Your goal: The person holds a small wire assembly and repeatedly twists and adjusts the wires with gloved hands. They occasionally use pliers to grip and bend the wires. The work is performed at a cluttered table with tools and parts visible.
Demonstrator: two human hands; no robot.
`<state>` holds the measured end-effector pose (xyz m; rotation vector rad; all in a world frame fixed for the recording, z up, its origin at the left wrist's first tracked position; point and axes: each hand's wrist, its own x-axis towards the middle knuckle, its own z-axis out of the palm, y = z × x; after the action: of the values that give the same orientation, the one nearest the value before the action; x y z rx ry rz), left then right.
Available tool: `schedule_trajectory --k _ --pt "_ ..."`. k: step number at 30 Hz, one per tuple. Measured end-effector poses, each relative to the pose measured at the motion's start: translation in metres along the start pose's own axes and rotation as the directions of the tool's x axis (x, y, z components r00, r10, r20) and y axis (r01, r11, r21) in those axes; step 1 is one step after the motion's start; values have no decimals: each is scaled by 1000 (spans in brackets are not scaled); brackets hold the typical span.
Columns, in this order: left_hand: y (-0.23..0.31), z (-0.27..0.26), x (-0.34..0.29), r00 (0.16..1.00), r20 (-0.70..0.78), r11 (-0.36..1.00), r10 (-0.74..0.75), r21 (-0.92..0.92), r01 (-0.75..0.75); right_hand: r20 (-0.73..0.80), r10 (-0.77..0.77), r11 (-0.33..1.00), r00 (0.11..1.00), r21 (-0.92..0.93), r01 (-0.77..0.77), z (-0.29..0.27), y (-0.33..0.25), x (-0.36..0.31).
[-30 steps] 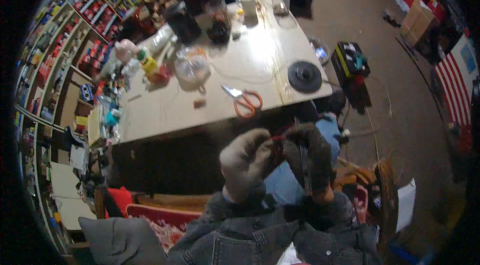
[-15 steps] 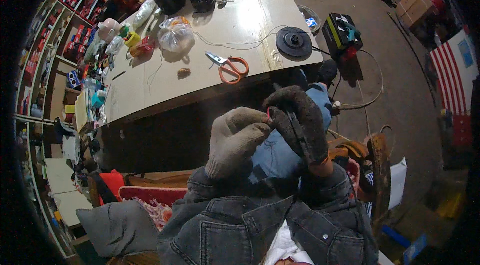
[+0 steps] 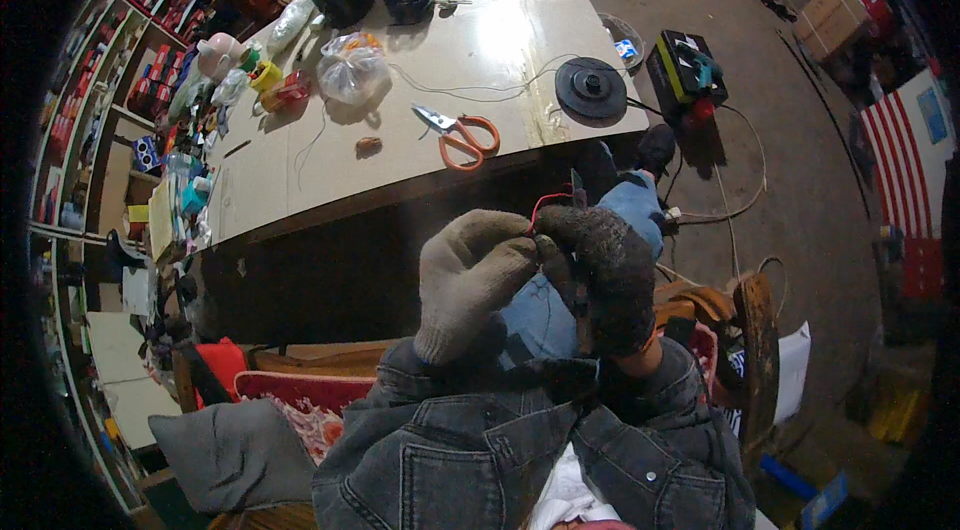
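My left hand [image 3: 472, 280], in a pale knitted glove, is closed with thumb and forefinger pinched on a thin red wire [image 3: 545, 198]. The wire loops up above the fingertips toward my right hand. My right hand [image 3: 600, 265] wears a dark, soiled glove and is closed, its fingertips touching those of the left. A slim dark tool [image 3: 577, 188] sticks up out of the right fist; its kind is not clear, and most of it is hidden by the glove. A thin dark thread or wire hangs below the hands, over my blue trouser leg [image 3: 545, 305].
On the table [image 3: 340, 170] ahead lie orange-handled scissors [image 3: 458, 137], a round black base [image 3: 591, 88], a tied plastic bag [image 3: 352, 70], a small brown lump [image 3: 368, 145] and thin wires. A black box [image 3: 686, 70] stands beyond the right edge. Shelves [image 3: 90, 130] line the left.
The red wire now shows as a loop above my fingertips. My right hand has turned, bringing the slim dark tool from slanting across the fingers to nearly upright.
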<state>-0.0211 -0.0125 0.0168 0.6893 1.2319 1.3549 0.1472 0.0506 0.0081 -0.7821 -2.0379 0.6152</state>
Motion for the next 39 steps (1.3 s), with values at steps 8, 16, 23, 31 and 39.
schedule_trajectory --k 8,16,23,31,39 --pt "-6 0 -2 998 12 996 61 -60 -60 -14 -55 996 998 -72 54 -1 -7 0" --pt "0 -4 0 941 129 837 312 431 -337 105 -23 985 994 -165 41 -10 -12 0" --pt "5 0 9 766 336 450 548 653 -609 82 -12 990 997 -137 23 -7 -6 -3" --pt "10 -7 5 807 396 576 438 566 -590 42 -11 1000 999 25 10 -10 -3 -3" --pt "4 -7 -3 989 146 983 18 180 -44 23 155 904 988 400 -151 -14 -6 -1"
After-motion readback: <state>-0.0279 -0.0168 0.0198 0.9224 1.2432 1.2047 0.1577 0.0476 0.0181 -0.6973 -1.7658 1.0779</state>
